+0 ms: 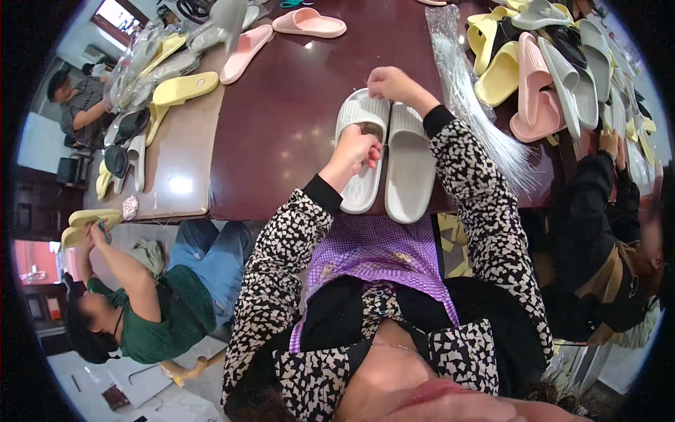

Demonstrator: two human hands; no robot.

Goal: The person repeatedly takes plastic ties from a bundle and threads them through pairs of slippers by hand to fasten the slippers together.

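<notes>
A pair of light grey slide slippers lies side by side in front of me, toes pointing away. Over the foot opening of the left slipper (360, 193) is my left hand (356, 151), its fingers curled closed at the rear edge of the strap. Whatever it may pinch there is too small to make out. My right hand (396, 87) is above the toe ends, closest to the left slipper's toe, with fingers bent together; anything between them is hidden. The right slipper (410, 176) rests flat beside its mate, partly under my right wrist at the toe.
A bundle of thin white plastic strands (467, 105) in clear wrap lies to the right. Mixed slippers (538, 77) pile up beyond it. Pink slippers (309, 23) sit at the far left, near yellow ones (184, 88). A co-worker in green (169, 309) holds yellow slippers; another works at right.
</notes>
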